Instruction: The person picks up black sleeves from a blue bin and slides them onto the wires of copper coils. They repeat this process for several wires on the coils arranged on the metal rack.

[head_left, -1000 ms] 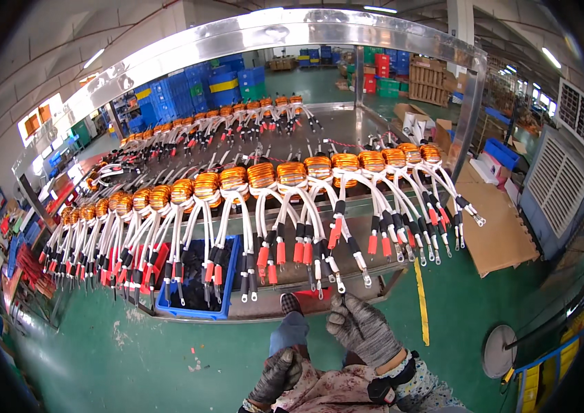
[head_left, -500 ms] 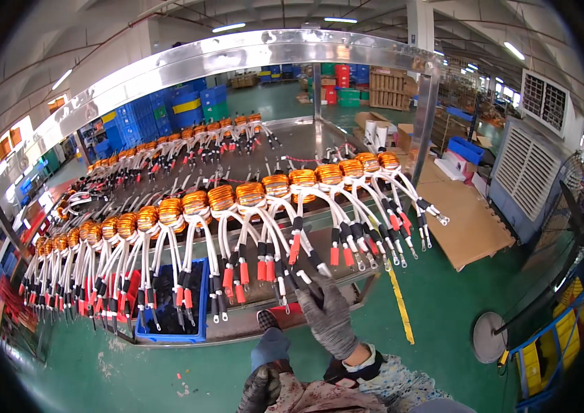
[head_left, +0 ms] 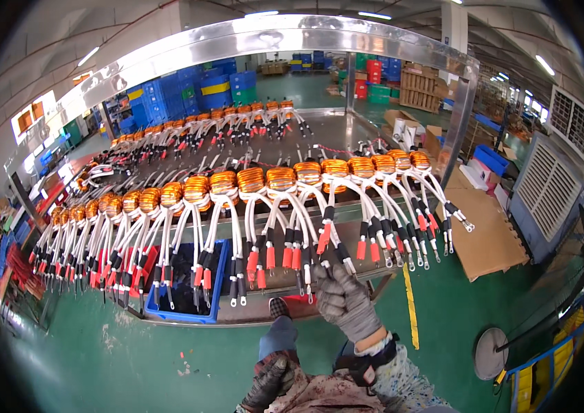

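A long row of copper-wound ring coils (head_left: 251, 181) lies along the near edge of a metal rack. White leads (head_left: 221, 224) hang from them, with black and red sleeves and ring lugs on their ends. My right hand (head_left: 347, 303), in a grey glove, is at the hanging lead ends right of the middle. Its fingers are curled in against one lead's end, and they hide the tip. Low down, close to my body, is my left hand (head_left: 269, 380), in a dark grey glove. Its fingers are folded, and whatever may be inside them is hidden.
Behind lies a second row of coils (head_left: 230, 113) on the metal rack (head_left: 347, 117). A blue bin (head_left: 215, 289) with black contents sits below the front leads. At right are flattened cardboard (head_left: 481, 237), an air cooler (head_left: 545, 196) and a round-based stand (head_left: 490, 353).
The view has shifted, so the rack appears further right and slightly higher. My right hand's fingers, more stretched before, are now curled at the lead ends. My left hand stays low near my body.
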